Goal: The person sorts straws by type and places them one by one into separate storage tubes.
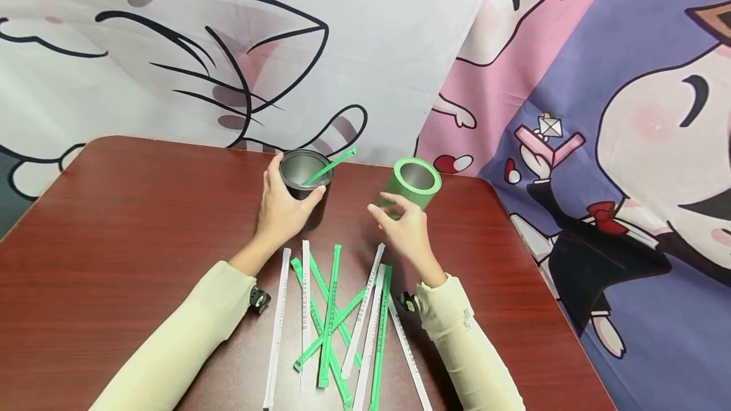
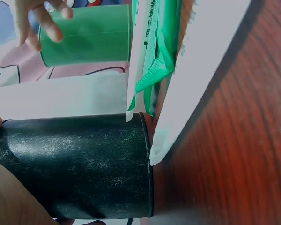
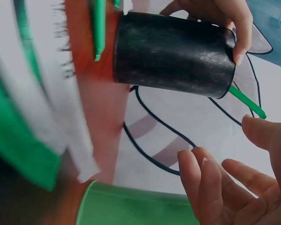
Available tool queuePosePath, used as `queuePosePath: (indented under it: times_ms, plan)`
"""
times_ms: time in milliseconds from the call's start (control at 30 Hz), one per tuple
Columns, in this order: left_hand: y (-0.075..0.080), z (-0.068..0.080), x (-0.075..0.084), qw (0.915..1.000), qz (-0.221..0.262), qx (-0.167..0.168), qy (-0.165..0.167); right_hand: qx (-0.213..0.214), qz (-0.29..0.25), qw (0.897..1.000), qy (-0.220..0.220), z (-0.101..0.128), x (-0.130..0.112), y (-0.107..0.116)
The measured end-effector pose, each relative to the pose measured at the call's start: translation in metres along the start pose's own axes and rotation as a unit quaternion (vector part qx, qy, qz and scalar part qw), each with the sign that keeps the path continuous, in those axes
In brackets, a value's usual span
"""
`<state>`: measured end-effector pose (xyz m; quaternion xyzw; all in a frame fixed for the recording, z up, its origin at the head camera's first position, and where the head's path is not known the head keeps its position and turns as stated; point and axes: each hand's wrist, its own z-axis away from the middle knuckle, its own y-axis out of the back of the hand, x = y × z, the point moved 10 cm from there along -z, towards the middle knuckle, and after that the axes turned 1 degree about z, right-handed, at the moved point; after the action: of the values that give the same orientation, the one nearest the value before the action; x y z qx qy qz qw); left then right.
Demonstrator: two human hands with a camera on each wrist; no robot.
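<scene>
My left hand (image 1: 284,205) grips a black cylindrical cup (image 1: 308,205) around its near side, thumb and fingers at the rim. One green wrapped straw (image 1: 337,165) leans inside it, its end sticking out to the right. In the right wrist view the black cup (image 3: 175,54) stands upright on the table with the left fingers at its top. My right hand (image 1: 405,227) holds nothing; its fingers are spread and loosely bent just in front of a green cup (image 1: 419,186). In the left wrist view that green cup (image 2: 91,37) shows behind the right fingers.
Several green and white paper-wrapped straws (image 1: 331,316) lie crisscrossed on the reddish-brown table (image 1: 171,221) between my forearms. Behind the table's far edge hangs a cartoon-printed cloth (image 1: 388,49), which also runs along the right side.
</scene>
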<state>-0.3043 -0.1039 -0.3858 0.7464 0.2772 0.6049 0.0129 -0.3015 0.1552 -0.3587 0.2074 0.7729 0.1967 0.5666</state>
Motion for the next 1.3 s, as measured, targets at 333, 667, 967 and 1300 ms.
queuePosePath:
  times_ms: [333, 667, 967, 1300]
  plan:
    - [0.000, 0.001, 0.002, 1.0000, 0.005, -0.003, -0.001, -0.044, 0.060, 0.996, -0.047, 0.022, 0.034, 0.006]
    - [0.001, 0.003, -0.001, 1.0000, -0.002, -0.004, 0.006, -0.076, 0.078, 0.991, -0.076, 0.039, 0.055, 0.008]
    - [-0.001, 0.001, 0.001, 1.0000, -0.002, -0.003, 0.008, -0.111, 0.107, 0.983, -0.100, 0.056, 0.069, 0.007]
    - [-0.001, 0.000, 0.001, 1.0000, 0.001, -0.001, 0.001, -0.172, 0.081, 0.972, -0.140, 0.071, 0.076, -0.005]
